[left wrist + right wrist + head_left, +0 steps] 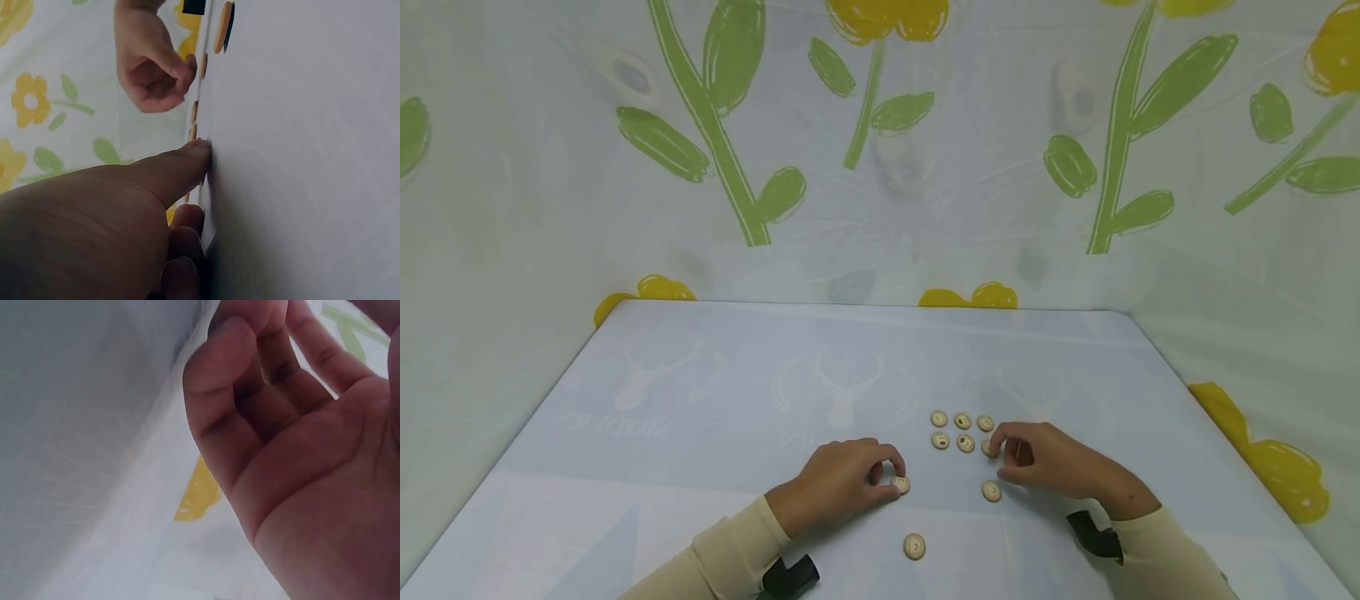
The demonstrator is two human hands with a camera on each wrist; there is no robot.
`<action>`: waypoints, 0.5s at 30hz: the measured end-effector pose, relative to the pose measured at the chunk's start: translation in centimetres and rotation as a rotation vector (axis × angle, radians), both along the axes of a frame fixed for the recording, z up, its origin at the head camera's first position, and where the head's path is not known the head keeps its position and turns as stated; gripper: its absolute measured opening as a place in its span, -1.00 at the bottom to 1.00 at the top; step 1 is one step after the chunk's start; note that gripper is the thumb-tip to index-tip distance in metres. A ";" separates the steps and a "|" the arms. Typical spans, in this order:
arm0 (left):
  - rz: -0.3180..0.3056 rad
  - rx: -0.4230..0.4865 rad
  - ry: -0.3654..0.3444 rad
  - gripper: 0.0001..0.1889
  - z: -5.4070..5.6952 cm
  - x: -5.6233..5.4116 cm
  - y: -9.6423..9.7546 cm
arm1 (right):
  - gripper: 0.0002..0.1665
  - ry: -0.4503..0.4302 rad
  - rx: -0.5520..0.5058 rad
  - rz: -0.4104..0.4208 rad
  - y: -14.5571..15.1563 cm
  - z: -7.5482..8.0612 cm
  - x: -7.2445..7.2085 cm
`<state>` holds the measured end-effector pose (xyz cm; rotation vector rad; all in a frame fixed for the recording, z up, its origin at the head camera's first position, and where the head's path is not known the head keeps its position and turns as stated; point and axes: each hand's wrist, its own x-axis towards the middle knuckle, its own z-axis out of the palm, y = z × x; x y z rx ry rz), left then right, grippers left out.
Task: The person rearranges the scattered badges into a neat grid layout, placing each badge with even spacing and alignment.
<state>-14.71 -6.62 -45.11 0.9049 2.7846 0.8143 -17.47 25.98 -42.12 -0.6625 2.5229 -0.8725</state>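
In the head view my left hand [842, 485] pinches a small round wooden disc [903, 485] between forefinger and thumb, low at the table. To the right, my right hand [1051, 460] has bent fingers at another wooden disc [988, 448], the right-hand one in the nearer of two short rows; a fingertip partly covers it. The left wrist view shows my left thumb and fingers [178, 187] against the tabletop, the disc hidden. Curled fingers fill the right wrist view, where my right hand [294, 444] hides its disc.
Several more wooden discs [962, 421] lie in the two rows. One loose disc [991, 491] is just below the right hand; another disc [914, 547] is nearer me. The pale table [662, 392] meets a flowered cloth [970, 208] at its back and sides.
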 end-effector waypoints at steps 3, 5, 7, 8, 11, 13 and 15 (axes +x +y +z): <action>-0.002 0.003 0.003 -0.84 0.0 0.0 0.0 | -0.75 -0.037 -0.029 0.030 0.0 0.1 0.2; -0.003 0.004 0.001 -0.84 0.0 0.0 0.0 | -0.75 -0.069 -0.044 0.042 -0.2 0.2 0.4; -0.005 0.004 0.001 -0.84 0.0 0.0 0.0 | -0.74 -0.094 -0.045 0.046 -0.3 0.2 0.6; -0.005 0.004 0.001 -0.84 -0.1 0.0 0.0 | -0.74 -0.104 -0.040 0.045 -0.4 0.2 0.6; -0.006 0.004 0.005 -0.84 -0.2 0.0 0.0 | -0.75 -0.122 -0.020 0.043 -0.6 0.3 0.9; -0.006 0.007 0.005 -0.84 -0.3 -0.1 0.0 | -0.76 -0.121 -0.005 0.044 -0.7 0.2 1.0; -0.006 0.008 0.004 -0.85 -0.4 -0.1 0.0 | -0.76 -0.117 0.002 0.050 -0.8 0.2 1.1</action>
